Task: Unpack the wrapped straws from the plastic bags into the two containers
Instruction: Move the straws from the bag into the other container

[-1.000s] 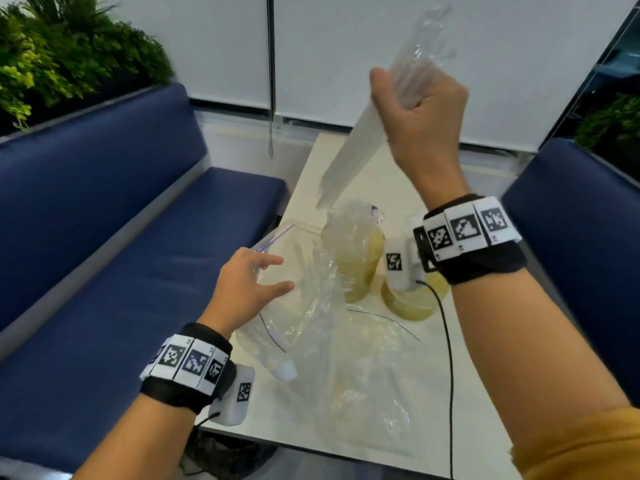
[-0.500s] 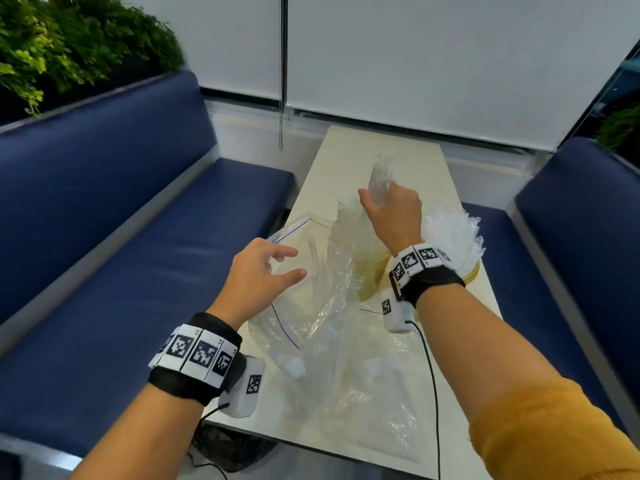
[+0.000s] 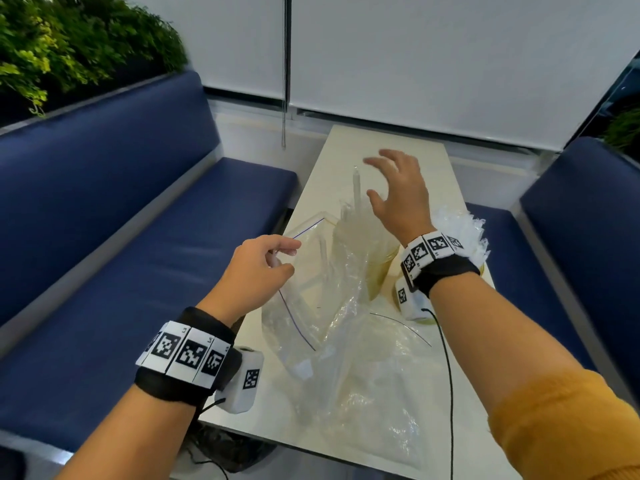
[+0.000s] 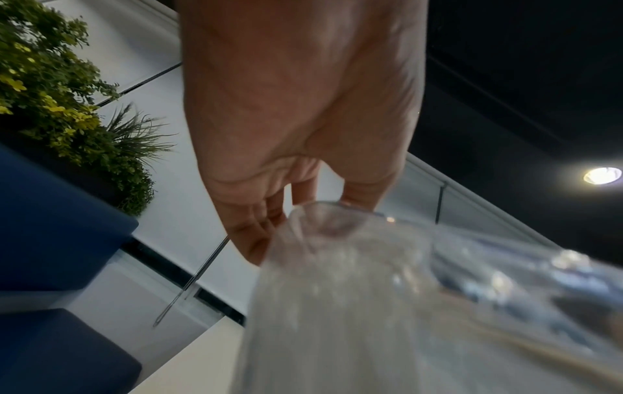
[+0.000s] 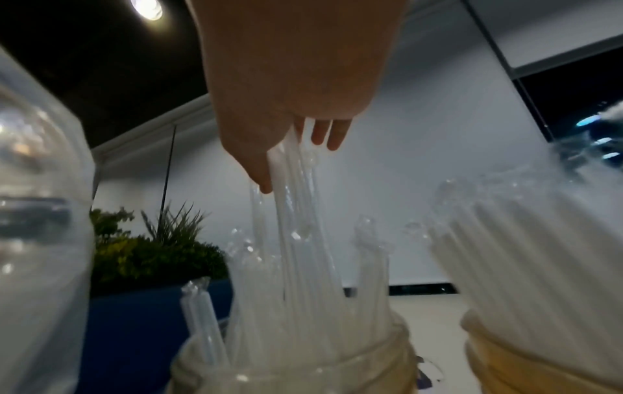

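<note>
Blue booth seats flank a pale worktop (image 3: 388,143). Nearest, crumpled empty bags (image 3: 374,375) lie flat. Left hand (image 3: 256,271) pinches the zip-top bag (image 3: 304,306) rim, holding it open. Beyond it, the right hand (image 3: 398,199) hovers with fingers spread, gripping nothing, over wrapped straws (image 5: 303,240) standing in the left container (image 5: 293,373); right container (image 5: 539,360) looks packed.

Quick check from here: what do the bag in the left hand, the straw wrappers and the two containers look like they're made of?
Bag in the left hand: thin clear plastic film, glossy, crinkled, with a zip line at its mouth. Straw wrappers: clear glossy film, seemingly plastic, twisted at the tips over white straws. Containers: translucent yellowish with ribbed rims, probably rigid plastic, though glass can't be ruled out.
</note>
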A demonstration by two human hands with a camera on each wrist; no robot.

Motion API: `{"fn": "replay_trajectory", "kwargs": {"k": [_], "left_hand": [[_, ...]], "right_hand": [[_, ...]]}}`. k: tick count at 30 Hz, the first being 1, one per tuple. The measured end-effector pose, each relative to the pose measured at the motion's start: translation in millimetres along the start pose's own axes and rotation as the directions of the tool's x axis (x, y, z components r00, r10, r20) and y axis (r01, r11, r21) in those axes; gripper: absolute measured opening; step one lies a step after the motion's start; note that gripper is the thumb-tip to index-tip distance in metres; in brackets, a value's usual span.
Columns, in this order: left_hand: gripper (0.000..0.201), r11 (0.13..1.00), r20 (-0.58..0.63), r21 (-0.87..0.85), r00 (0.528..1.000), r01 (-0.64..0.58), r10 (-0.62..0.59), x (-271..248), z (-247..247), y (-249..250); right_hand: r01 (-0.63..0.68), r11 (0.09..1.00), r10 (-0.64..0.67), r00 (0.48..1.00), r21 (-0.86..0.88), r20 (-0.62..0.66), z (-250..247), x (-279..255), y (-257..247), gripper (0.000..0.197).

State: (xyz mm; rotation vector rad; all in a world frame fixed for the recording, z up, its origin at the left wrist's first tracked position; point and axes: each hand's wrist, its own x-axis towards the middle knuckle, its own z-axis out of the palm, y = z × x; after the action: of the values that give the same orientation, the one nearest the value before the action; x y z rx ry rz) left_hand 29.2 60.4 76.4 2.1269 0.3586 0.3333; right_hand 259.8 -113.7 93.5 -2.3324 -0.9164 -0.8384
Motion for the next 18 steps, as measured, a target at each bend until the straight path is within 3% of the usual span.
{"fn": "replay_trajectory", "kwargs": {"k": [3, 8, 10, 12, 15, 17, 18], "left_hand": [[0.038, 1.000, 0.044, 0.016, 0.999, -0.015, 0.015, -2, -7, 3], [0.029, 0.996, 0.024, 0.084, 0.999, 0.039, -0.041, -3, -11, 5], [0.034, 0.990, 0.065, 0.135, 0.997, 0.030, -0.040, -7, -13, 13], [0.046, 0.986, 0.113, 0.163, 0.993, 0.019, -0.038, -11, -12, 18], [0.056, 0.987, 0.135, 0.160, 0.990, 0.014, -0.036, -15, -8, 20], [0.058, 0.991, 0.138, 0.136, 0.990, 0.012, -0.031, -17, -6, 18], [0.059, 0.992, 0.134, 0.127, 0.991, 0.012, -0.029, -18, -4, 17]], "right_hand": [[0.043, 0.998, -0.037, 0.992, -0.054, 0.122, 11, -11, 7, 0.027], [-0.013, 0.986, 0.081, 0.908, -0.165, 0.410, 20, -30, 16, 0.039], [-0.001, 0.989, 0.055, 0.930, -0.148, 0.364, 12, -25, 13, 0.044], [-0.023, 0.994, 0.048, 0.974, -0.111, 0.223, -5, -15, 0, 0.045], [0.047, 0.998, -0.049, 0.998, 0.044, 0.042, -35, 0, -39, 0.029], [0.175, 0.969, -0.190, 0.979, 0.174, 0.070, -53, 3, -69, 0.023], [0.195, 0.958, -0.233, 0.956, 0.208, 0.178, -61, 0, -83, 0.025]]}}
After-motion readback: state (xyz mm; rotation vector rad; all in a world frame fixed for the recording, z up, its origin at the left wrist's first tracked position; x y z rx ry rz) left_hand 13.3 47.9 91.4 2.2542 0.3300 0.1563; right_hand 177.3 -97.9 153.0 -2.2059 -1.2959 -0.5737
